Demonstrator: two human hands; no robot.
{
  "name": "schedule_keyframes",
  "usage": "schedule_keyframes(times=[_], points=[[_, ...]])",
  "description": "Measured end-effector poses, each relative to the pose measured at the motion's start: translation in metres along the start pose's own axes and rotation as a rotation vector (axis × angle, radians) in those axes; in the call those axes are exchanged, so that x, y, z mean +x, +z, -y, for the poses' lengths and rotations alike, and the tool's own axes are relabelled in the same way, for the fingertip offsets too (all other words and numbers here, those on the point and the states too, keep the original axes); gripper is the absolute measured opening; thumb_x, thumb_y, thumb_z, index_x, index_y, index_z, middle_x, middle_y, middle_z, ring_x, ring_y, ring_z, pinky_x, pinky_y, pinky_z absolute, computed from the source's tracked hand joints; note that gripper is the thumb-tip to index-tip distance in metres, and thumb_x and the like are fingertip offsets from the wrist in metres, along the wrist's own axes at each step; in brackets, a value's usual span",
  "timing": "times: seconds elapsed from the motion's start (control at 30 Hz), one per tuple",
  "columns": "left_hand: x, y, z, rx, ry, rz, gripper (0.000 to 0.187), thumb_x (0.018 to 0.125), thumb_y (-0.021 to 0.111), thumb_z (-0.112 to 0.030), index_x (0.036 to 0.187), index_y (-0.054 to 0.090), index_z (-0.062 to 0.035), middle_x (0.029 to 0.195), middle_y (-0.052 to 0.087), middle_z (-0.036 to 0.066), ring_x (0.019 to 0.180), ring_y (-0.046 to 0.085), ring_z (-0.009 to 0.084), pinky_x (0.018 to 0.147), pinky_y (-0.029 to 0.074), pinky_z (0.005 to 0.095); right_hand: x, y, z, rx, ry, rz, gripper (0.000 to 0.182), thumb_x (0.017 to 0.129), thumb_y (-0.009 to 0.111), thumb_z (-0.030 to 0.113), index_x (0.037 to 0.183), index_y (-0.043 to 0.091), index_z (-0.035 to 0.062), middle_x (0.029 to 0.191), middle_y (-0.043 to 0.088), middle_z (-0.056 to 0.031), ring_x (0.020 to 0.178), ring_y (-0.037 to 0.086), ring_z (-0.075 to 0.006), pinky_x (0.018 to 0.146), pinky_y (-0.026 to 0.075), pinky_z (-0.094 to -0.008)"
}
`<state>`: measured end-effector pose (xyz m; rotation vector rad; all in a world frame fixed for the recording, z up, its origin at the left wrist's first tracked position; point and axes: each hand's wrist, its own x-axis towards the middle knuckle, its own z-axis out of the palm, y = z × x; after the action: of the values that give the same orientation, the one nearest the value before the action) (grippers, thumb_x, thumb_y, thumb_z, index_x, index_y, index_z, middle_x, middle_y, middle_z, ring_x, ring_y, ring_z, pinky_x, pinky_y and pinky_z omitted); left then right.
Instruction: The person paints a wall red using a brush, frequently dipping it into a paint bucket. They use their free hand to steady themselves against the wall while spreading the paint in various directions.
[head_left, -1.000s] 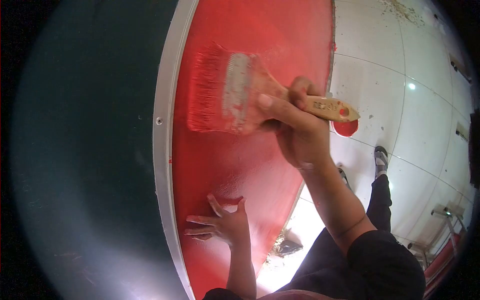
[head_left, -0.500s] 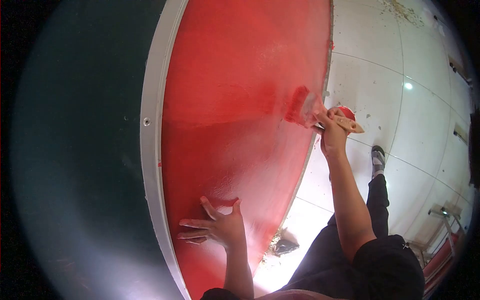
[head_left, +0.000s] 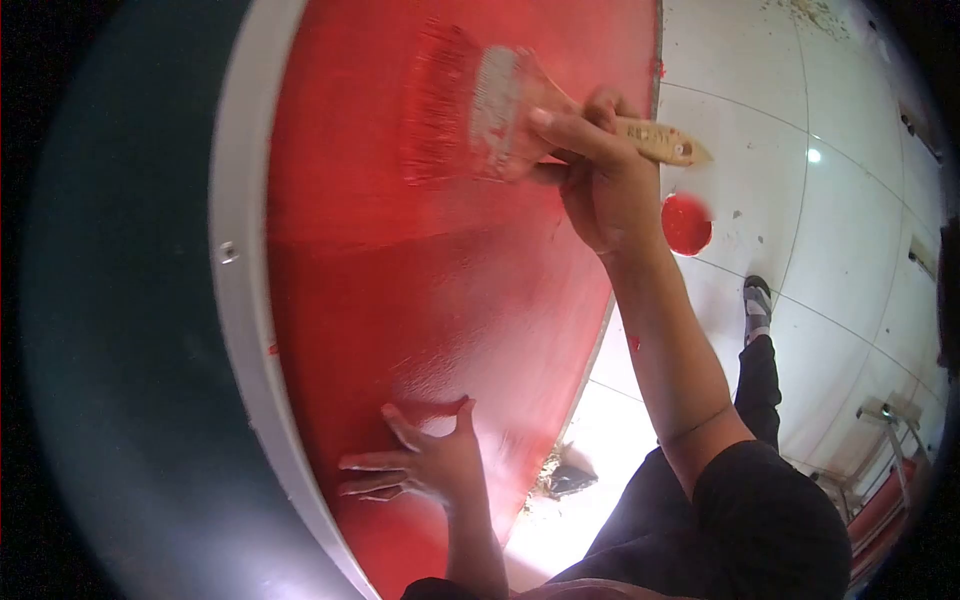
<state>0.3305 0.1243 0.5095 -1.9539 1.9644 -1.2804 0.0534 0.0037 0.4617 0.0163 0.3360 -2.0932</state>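
Note:
My right hand (head_left: pixel 600 175) grips the wooden handle of a wide paintbrush (head_left: pixel 500 105), whose red-coated bristles press against the upper part of a red painted panel (head_left: pixel 400 280). My left hand (head_left: pixel 420 460) lies flat with fingers spread on the lower part of the same panel, close to its pale frame strip (head_left: pixel 235 270). The paint on the panel looks wet and glossy.
A dark green surface (head_left: pixel 110 300) lies left of the frame strip. On the white tiled floor (head_left: pixel 800 200) below stands a round container of red paint (head_left: pixel 686 223). My dark trousers and one shoe (head_left: pixel 759 305) are visible. Debris lies by the panel's lower edge (head_left: pixel 565 480).
My right hand carried the brush from the panel's right edge, near the paint container, back up and left onto the upper panel. The view shifted right slightly. My left hand stayed pressed in place.

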Motion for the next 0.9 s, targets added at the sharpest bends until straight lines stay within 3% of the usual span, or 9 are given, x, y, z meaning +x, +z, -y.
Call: schedule_keyframes(times=[0.13,0.23,0.3,0.4,0.53,0.63,0.77,0.83,0.9], points=[[0.001,-0.003,-0.006,-0.007,-0.006,-0.035,0.14,0.035,0.086,-0.066,0.15,0.011,-0.0341,0.149,-0.022,0.032,0.13,-0.014,0.0658,0.09,0.009,0.082,-0.002,-0.12,-0.027,-0.083,0.044,-0.251,0.036,0.073,0.07,-0.005,0.08,0.04,0.0153,0.077,0.058,-0.0041,0.07,0.066,-0.0201,0.057,0.06,-0.0396],[0.002,-0.002,-0.003,0.017,0.031,-0.079,0.139,0.037,0.083,-0.069,0.15,0.011,-0.0326,0.149,-0.022,0.032,0.13,-0.014,0.0652,0.09,0.007,0.0824,-0.001,-0.223,-0.049,-0.149,0.091,-0.307,0.038,0.076,0.069,-0.004,0.075,0.037,0.0173,0.077,0.056,-0.0013,0.071,0.065,-0.0154,0.058,0.058,-0.0343],[0.002,-0.003,-0.002,0.044,0.03,-0.052,0.137,0.039,0.08,-0.074,0.15,0.011,-0.033,0.149,-0.021,0.032,0.13,-0.013,0.0655,0.09,0.009,0.0833,0.002,-0.262,-0.052,-0.348,0.116,-0.478,0.037,0.076,0.068,-0.005,0.076,0.038,0.0167,0.076,0.055,-0.0008,0.069,0.064,-0.0149,0.055,0.056,-0.0323],[0.0,-0.002,-0.001,0.067,0.01,-0.012,0.133,0.042,0.076,-0.077,0.15,0.012,-0.0345,0.149,-0.021,0.031,0.13,-0.012,0.0658,0.088,0.013,0.0841,-0.01,-0.209,-0.028,-0.291,-0.003,-0.421,0.036,0.077,0.067,-0.007,0.075,0.039,0.0157,0.075,0.055,-0.0011,0.068,0.064,-0.0153,0.055,0.056,-0.0314],[-0.002,0.0,0.001,0.049,-0.01,0.022,0.129,0.044,0.075,-0.078,0.149,0.013,-0.0362,0.149,-0.02,0.032,0.13,-0.01,0.0662,0.086,0.016,0.0846,-0.048,-0.076,-0.004,-0.217,-0.057,-0.149,0.036,0.079,0.064,-0.011,0.069,0.038,0.0129,0.071,0.054,-0.0029,0.066,0.066,-0.0169,0.064,0.063,-0.0351],[-0.002,0.003,0.004,0.034,0.0,0.004,0.125,0.047,0.074,-0.078,0.149,0.015,-0.0368,0.15,-0.019,0.032,0.13,-0.01,0.0663,0.085,0.014,0.0854,-0.068,-0.017,0.004,-0.052,-0.095,0.003,0.037,0.08,0.068,-0.006,0.067,0.038,0.0123,0.076,0.059,-0.0056,0.071,0.065,-0.0166,0.059,0.058,-0.0317],[-0.002,0.002,0.003,0.026,0.007,-0.008,0.123,0.047,0.076,-0.075,0.148,0.017,-0.0368,0.15,-0.018,0.033,0.129,-0.009,0.0674,0.086,0.011,0.0849,-0.061,-0.062,-0.042,-0.027,0.008,0.066,0.036,0.078,0.069,-0.006,0.068,0.04,0.0123,0.078,0.059,-0.0064,0.071,0.066,-0.0181,0.057,0.059,-0.0341],[-0.002,0.002,0.004,0.019,-0.008,-0.019,0.123,0.047,0.077,-0.074,0.148,0.018,-0.0367,0.149,-0.018,0.033,0.129,-0.009,0.0678,0.087,0.01,0.0847,-0.057,-0.121,-0.065,-0.039,0.096,-0.164,0.036,0.078,0.068,-0.004,0.072,0.039,0.015,0.068,0.052,0.0003,0.063,0.062,-0.0139,0.053,0.057,-0.0288],[-0.001,0.003,0.004,0.001,0.021,-0.023,0.122,0.047,0.078,-0.073,0.148,0.018,-0.0368,0.149,-0.019,0.033,0.129,-0.009,0.0685,0.087,0.01,0.0844,-0.061,-0.165,-0.071,-0.166,0.098,-0.386,0.035,0.078,0.07,-0.001,0.074,0.039,0.0169,0.07,0.053,0.0007,0.063,0.06,-0.0129,0.052,0.052,-0.0261]])
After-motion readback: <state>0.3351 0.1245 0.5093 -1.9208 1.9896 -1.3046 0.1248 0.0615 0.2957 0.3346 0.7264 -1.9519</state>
